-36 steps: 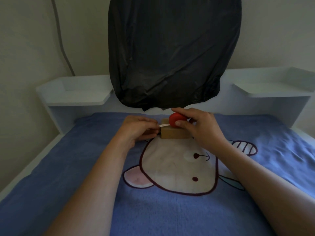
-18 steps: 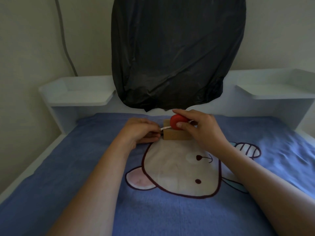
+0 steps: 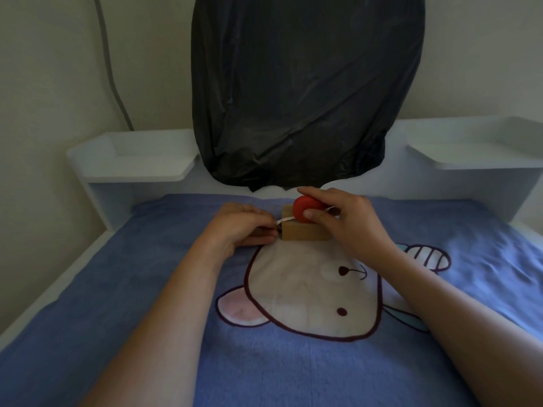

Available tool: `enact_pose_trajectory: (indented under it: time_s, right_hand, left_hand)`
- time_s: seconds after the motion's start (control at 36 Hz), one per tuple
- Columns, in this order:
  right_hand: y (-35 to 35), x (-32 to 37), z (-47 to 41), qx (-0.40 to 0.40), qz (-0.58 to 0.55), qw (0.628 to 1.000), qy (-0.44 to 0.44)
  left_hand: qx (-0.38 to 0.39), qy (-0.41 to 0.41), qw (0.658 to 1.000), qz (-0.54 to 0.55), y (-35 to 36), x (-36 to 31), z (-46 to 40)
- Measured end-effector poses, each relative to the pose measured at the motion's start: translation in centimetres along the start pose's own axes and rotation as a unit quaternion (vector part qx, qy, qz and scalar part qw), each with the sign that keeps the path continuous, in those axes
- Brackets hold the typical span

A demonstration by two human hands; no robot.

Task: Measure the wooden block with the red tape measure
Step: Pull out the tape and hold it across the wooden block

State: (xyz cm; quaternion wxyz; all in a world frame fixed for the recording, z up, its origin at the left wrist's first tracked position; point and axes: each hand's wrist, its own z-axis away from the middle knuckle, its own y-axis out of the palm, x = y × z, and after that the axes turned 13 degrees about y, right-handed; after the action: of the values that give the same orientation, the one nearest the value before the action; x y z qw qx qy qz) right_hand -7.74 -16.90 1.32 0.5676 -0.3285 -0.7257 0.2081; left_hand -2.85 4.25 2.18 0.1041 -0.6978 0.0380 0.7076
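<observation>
The right hand (image 3: pixel 349 221) curls around the red tape measure (image 3: pixel 307 212), thumb in front and fingers over the back, and holds it on top of the wooden block (image 3: pixel 304 232), toward the block's right half. The left hand (image 3: pixel 241 227) sits just beside the block's left end, fingertips pressed together on the end of the white tape (image 3: pixel 285 220), which runs in a short taut line from there up to the red case.

The block rests on the blue blanket (image 3: pixel 293 362), at the top edge of the printed white animal face (image 3: pixel 308 289). It looks rigid and light, likely to shift on soft bedding if the tape is pulled hard, so pressing down with the case should steady it. The round case seems smooth and a little slippery; a grip on its sides suits it. The tape itself is thin and floppy, best pinched at its tip.

The block's right end is hidden behind the right hand, the tape's markings are too small to read, and the exact pinch is covered by the left fingers.
</observation>
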Motion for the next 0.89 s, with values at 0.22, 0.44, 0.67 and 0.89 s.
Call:
enact_pose_trajectory:
  time_s: [0.22, 0.44, 0.67, 0.89]
  right_hand:
    - [0.1, -0.5, 0.0, -0.031, -0.027, 0.998, -0.039]
    - [0.4, -0.9, -0.7, 0.011, -0.008, 1.000, 0.010]
    - [0.7, -1.7, -0.8, 0.002, -0.019, 1.000, 0.006]
    - [0.5, -1.6, -0.9, 0.012, -0.026, 1.000, 0.006]
  left_hand:
    - [0.015, -0.010, 1.000, 0.012, 0.4, -0.2, 0.5]
    - [0.008, 0.004, 0.999, -0.032, 0.7, -0.3, 0.7]
    - [0.008, 0.040, 0.989, -0.139, 0.8, -0.2, 0.7]
    - [0.009, 0.081, 0.978, -0.191, 0.6, -0.1, 0.6]
